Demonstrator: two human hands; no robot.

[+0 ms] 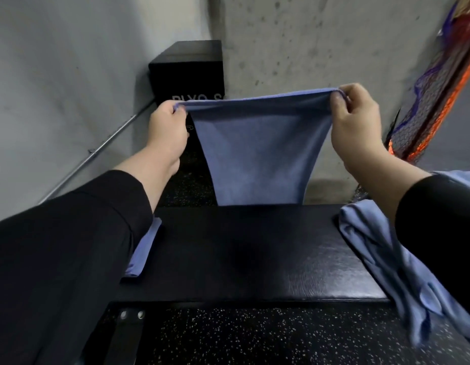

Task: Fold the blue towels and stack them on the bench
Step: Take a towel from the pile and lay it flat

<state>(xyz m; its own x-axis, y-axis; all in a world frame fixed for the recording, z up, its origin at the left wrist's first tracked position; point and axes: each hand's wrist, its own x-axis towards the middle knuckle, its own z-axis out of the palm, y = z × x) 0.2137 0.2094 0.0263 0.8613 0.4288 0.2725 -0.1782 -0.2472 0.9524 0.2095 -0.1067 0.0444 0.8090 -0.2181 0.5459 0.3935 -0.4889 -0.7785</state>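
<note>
A blue towel (257, 148) hangs stretched in the air above the far edge of the black padded bench (244, 256). My left hand (168, 127) pinches its top left corner and my right hand (356, 122) pinches its top right corner. The towel's lower edge reaches down to the bench's far edge. A folded blue towel (143, 252) lies on the bench's left end, partly hidden under my left sleeve. A loose heap of blue towels (402, 270) drapes over the bench's right end and down its front.
A black box (186, 67) with white lettering stands against the concrete wall behind the bench. A metal pipe (102, 151) runs along the left wall. Orange and purple netting (434, 101) hangs at the right. Speckled black floor (255, 338) lies in front.
</note>
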